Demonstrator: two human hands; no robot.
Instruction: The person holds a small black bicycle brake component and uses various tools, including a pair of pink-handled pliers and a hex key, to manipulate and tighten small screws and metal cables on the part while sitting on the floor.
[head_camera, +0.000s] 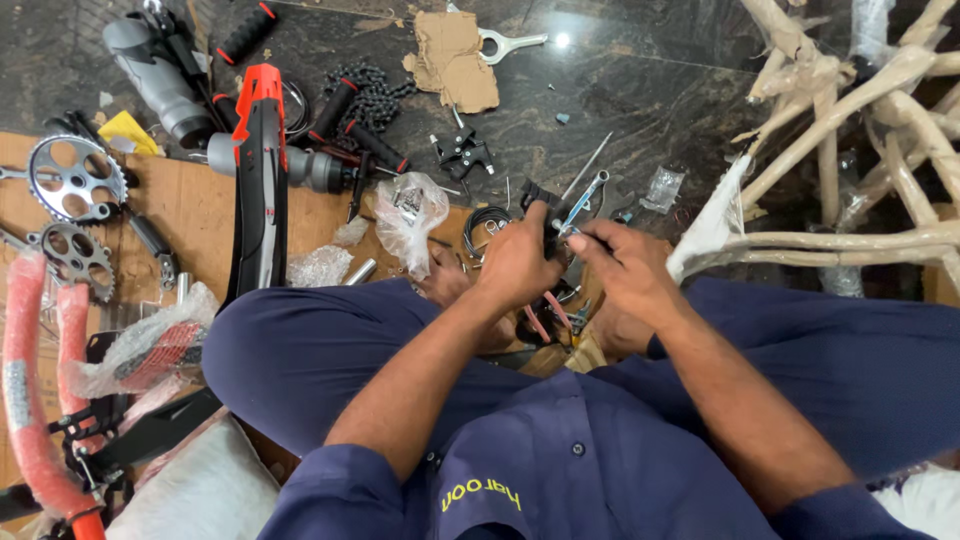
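I am gripping a small black brake part (541, 205) in my left hand (515, 265) while my right hand (628, 270) is pinching a spanner (583, 202) on it; tightening calls for steady turning.

Bicycle workshop: chainrings (66, 177), chain (372, 95), wrench (510, 42)

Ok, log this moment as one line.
left hand: grips small black part | right hand: holds spanner on it | seated on floor, bike parts around

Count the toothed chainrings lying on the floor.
2, both at the left on the cardboard: a larger chainring and a smaller chainring just below it. More may be hidden under the parts and wrapping.
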